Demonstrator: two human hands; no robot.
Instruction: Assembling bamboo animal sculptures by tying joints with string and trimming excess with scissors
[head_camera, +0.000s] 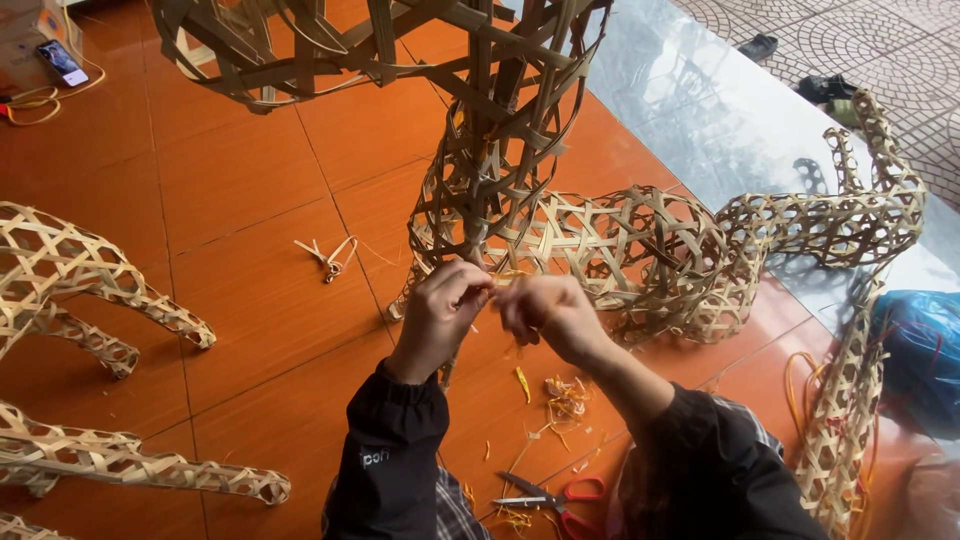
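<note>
Fingers of both hands are pinched on a thin yellow tie strip (503, 279) at the base of the woven bamboo frame (480, 190), left hand (440, 315) beside right hand (545, 312); tension is best kept even, judged from the grip. Red-handled scissors (555, 493) lie on the floor below.

A craft workshop floor — woven bamboo frames (640, 250), cut scraps (560, 395), scissors (560, 492).

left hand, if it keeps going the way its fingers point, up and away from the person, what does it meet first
Probably the tall woven bamboo-strip frame: the left hand already has its fingertips at the frame's narrow base, beside the right hand. Depth is hard to judge from above, so whether they touch is uncertain.
</note>
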